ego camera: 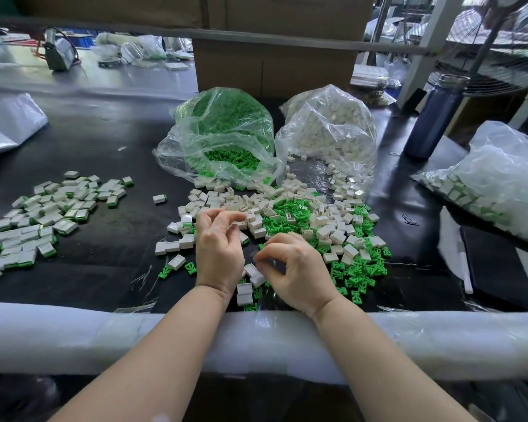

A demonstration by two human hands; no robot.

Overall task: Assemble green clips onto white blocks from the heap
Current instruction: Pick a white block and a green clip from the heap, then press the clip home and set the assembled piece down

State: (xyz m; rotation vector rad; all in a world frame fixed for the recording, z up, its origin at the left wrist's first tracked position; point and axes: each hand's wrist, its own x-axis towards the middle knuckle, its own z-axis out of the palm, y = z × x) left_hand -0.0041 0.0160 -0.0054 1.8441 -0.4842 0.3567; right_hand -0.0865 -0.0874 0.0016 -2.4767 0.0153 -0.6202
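A mixed heap of white blocks [333, 229] and green clips [290, 210] spreads across the middle of the black table [110, 141]. My left hand [218, 249] hovers over the heap's left edge, and its curled fingers and thumb pinch a white block [241, 222]. My right hand [296, 271] sits beside it, lower and to the right. Its thumb and forefinger are drawn together, and blur hides what, if anything, lies between them. Loose white blocks [252, 274] and clips lie between my hands.
Behind the heap an open bag of green clips [226, 126] stands next to an open bag of white blocks [329, 126]. Assembled blocks [46, 214] are spread at the left, and a bag of them [485, 184] lies at the right. A blue bottle [433, 117] stands at the back right. A foam-padded edge [73, 336] runs along the front.
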